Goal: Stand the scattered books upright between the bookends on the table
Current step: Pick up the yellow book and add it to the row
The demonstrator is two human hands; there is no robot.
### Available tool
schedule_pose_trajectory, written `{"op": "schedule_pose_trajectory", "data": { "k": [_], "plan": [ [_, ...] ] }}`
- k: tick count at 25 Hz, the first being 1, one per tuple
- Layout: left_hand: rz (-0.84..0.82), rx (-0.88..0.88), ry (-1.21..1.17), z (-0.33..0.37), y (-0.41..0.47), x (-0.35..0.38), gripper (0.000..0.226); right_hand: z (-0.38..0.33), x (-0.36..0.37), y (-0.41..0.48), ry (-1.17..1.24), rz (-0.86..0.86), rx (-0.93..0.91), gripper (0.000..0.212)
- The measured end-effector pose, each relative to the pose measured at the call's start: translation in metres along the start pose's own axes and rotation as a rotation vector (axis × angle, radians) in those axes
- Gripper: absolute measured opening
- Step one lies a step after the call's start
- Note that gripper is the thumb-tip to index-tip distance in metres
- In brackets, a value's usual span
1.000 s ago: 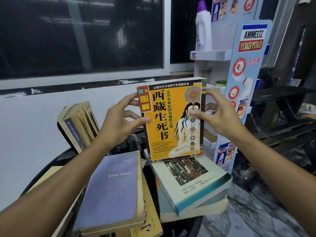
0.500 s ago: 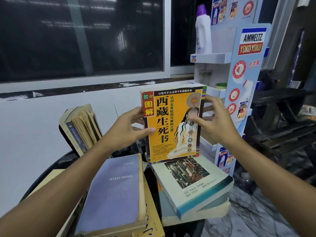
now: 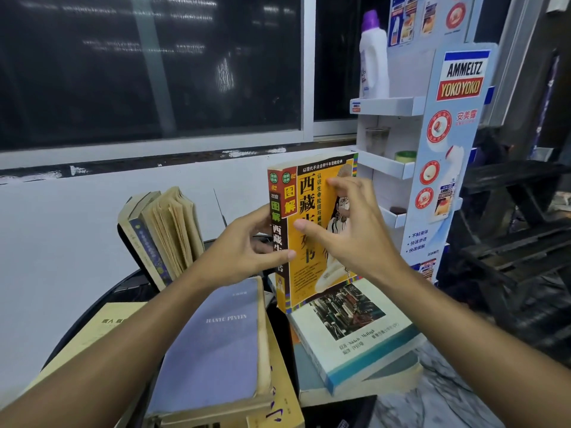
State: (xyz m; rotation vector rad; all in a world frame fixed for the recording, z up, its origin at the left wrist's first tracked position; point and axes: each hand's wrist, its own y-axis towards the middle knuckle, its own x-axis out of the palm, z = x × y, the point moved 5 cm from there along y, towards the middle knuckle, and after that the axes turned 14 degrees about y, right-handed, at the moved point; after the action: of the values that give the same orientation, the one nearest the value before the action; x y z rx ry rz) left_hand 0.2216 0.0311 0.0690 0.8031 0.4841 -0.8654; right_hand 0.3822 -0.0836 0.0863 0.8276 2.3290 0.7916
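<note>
- I'm gripping the yellow book (image 3: 312, 230) upright: left hand (image 3: 244, 254) is closing on its spine, while right hand (image 3: 349, 233) is spread loosely over the cover.
- It's now turning spine-first, lower than a second ago, heading for the leaning old books (image 3: 160, 233).
- Flat books are crowding the dark round table (image 3: 92, 307); beyond are the window (image 3: 148, 66) and display rack (image 3: 448, 149).

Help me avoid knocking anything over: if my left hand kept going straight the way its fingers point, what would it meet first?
The left hand points right, already gripping the spine of the upright yellow-orange paperback. Going on, it would push that book toward the white cardboard display shelf behind; the depth between them is unclear.
</note>
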Motion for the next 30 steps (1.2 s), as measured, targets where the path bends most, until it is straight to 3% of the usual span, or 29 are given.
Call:
{"op": "schedule_pose_trajectory", "data": {
  "k": [4, 7, 13, 16, 24, 30],
  "plan": [
    [-0.010, 0.044, 0.025, 0.009, -0.010, 0.012, 0.072, -0.023, 0.007, -0.004, 0.022, -0.038, 0.018, 0.105],
    [0.018, 0.100, 0.094, 0.015, -0.016, 0.023, 0.078, -0.030, 0.000, -0.006, 0.081, -0.037, 0.006, 0.094],
    [0.218, 0.119, 0.195, 0.030, -0.020, 0.049, 0.102, -0.036, -0.022, -0.006, 0.204, -0.229, -0.012, 0.073],
    [0.285, 0.100, 0.171, 0.042, -0.020, 0.064, 0.104, -0.042, -0.031, -0.007, 0.100, -0.225, -0.021, 0.060],
    [0.310, 0.040, 0.221, 0.052, -0.017, 0.077, 0.102, -0.066, -0.036, -0.013, -0.376, 0.017, -0.089, 0.040],
    [0.238, 0.000, 0.395, 0.038, -0.023, 0.044, 0.105, -0.074, -0.034, -0.011, -0.440, 0.063, -0.099, 0.032]
  ]
}}
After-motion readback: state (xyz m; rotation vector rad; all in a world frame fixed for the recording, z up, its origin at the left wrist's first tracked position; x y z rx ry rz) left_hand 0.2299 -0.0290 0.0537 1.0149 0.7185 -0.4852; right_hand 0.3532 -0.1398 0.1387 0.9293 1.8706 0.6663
